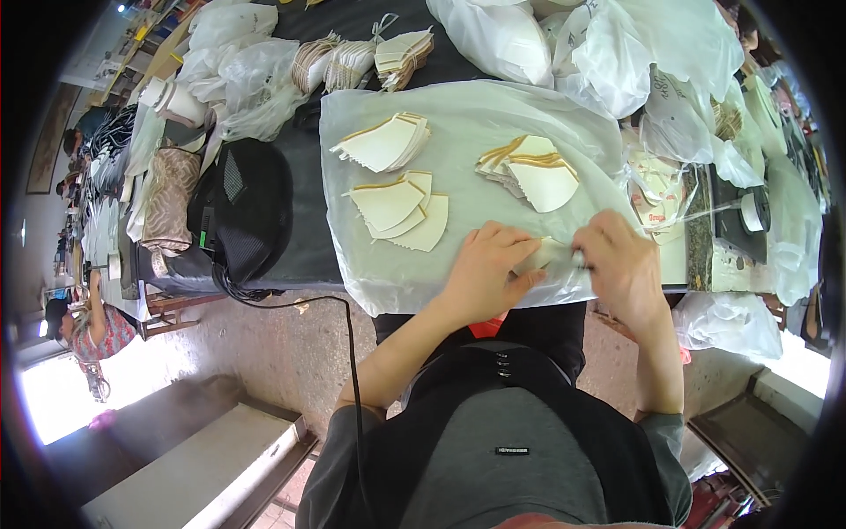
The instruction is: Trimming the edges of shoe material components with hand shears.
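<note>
My left hand [489, 271] is closed on a small cream cut piece [546, 250], pinched between thumb and fingers over the front of a plastic sheet. Just right of it, my right hand [619, 269] has its fingers curled together, a little blurred; a small whitish bit shows at their tips, too unclear to name. On the translucent plastic sheet [458, 115] lie stacks of similar cream pieces with yellowish-brown edges: one stack [388, 143] at the far left, a fanned stack [401, 210] nearer, and another stack [542, 181] on the right.
A black mesh-covered object [254, 203] stands left of the sheet, with a black cable [350, 335] hanging down. Tied bundles of pieces [404, 60] and white plastic bags [608, 62] line the back. A tape roll [753, 212] sits at the right. Another person [106, 331] is far left.
</note>
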`<state>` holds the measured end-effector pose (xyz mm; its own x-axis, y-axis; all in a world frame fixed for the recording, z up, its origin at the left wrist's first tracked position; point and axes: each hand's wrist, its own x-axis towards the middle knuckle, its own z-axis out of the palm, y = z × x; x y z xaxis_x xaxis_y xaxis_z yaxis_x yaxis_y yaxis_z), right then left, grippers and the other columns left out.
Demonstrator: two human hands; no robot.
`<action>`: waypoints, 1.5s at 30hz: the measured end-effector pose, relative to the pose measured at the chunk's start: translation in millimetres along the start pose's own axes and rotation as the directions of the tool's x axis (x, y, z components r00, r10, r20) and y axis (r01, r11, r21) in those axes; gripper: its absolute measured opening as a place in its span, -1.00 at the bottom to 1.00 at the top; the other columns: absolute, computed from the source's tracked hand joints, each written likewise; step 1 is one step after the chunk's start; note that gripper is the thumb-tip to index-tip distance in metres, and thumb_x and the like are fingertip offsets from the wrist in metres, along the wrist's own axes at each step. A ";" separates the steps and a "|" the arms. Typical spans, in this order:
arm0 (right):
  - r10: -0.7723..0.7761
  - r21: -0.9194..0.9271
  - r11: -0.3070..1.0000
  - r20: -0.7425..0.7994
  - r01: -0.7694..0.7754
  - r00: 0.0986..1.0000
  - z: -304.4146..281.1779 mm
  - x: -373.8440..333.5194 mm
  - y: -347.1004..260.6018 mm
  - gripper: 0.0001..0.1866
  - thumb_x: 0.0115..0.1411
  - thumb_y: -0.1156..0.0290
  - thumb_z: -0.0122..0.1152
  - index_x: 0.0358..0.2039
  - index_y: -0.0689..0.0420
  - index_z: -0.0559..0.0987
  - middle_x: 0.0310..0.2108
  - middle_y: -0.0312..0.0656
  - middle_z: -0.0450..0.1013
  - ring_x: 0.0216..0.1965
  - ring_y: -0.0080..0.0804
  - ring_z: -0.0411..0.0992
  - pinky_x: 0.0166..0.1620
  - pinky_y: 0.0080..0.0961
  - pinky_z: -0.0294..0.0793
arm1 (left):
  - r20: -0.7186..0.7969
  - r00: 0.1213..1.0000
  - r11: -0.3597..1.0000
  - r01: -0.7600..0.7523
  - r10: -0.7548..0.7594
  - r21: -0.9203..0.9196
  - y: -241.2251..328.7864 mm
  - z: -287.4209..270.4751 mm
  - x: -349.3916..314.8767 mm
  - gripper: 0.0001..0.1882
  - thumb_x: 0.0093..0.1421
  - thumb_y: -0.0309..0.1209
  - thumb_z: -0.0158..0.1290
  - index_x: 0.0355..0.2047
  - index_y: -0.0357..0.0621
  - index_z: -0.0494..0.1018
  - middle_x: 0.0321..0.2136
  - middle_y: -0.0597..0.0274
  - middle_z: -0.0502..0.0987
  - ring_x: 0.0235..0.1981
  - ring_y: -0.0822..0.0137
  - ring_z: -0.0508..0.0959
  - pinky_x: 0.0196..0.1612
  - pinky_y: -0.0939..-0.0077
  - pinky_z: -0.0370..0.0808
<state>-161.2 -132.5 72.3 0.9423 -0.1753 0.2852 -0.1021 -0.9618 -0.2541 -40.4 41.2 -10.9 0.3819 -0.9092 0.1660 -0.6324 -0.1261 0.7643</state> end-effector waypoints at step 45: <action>-0.061 0.511 0.778 0.640 -0.365 0.766 88.3 44.9 -2.4 -0.81 0.22 0.33 0.15 -0.42 0.20 0.55 -0.64 -0.14 0.48 -0.68 -0.33 0.50 -0.47 -0.39 0.44 | -0.391 0.892 0.943 -0.098 0.224 0.318 -21.7 25.9 -61.2 -0.60 0.09 -0.47 0.19 -0.04 -0.32 0.49 -0.02 0.03 0.53 -0.03 0.05 0.51 0.03 0.20 0.44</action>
<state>-90.6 -119.5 4.1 0.9321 0.0592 -0.3575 -0.2604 -0.5766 -0.7744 -67.5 89.3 -53.8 0.4629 -0.6843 0.5634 -0.8479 -0.1563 0.5066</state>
